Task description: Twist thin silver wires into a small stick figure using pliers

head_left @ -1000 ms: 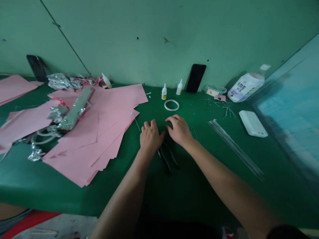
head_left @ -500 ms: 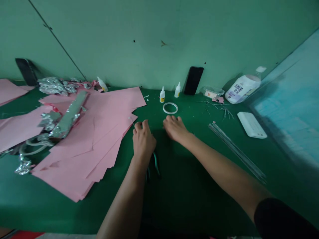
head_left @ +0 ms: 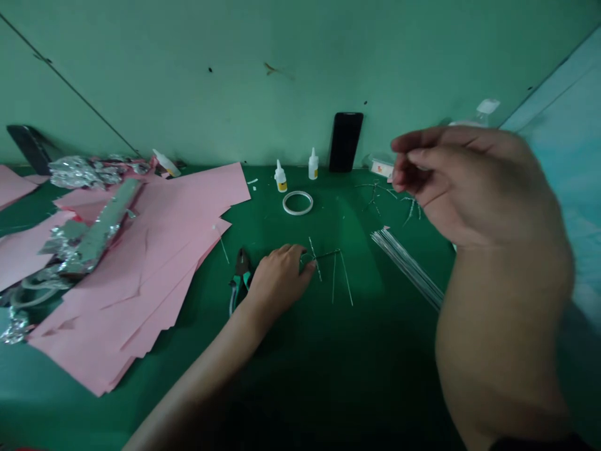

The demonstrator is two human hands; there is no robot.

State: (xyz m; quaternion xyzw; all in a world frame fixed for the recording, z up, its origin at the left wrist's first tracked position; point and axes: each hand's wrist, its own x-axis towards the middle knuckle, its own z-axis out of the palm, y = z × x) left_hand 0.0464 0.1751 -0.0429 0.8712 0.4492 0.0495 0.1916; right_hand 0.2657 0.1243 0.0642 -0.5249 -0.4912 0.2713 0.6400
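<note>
My left hand [head_left: 282,275] rests low over the green table, thumb and fingers closed on one end of a twisted wire frame [head_left: 323,255]. The frame has a short crosspiece and two thin straight legs pointing toward me. Beside that hand, pliers with teal and black handles [head_left: 241,269] lie partly behind the wrist. Raised on the right, close to the camera, is my right hand [head_left: 483,181]. Its fingers are curled in with the thumb against them, and whatever they may hold cannot be made out.
Pink paper sheets [head_left: 154,250] and crumpled foil [head_left: 84,172] cover the left side. Two glue bottles [head_left: 280,178], a white ring [head_left: 298,203] and a phone [head_left: 346,143] are toward the wall. A bundle of straight wires [head_left: 406,266] and twisted wire pieces [head_left: 374,194] lie right.
My right hand has lifted from the table up and to the right, near the camera. My left hand has shifted, uncovering the pliers and showing the wire frame. The view has turned slightly right.
</note>
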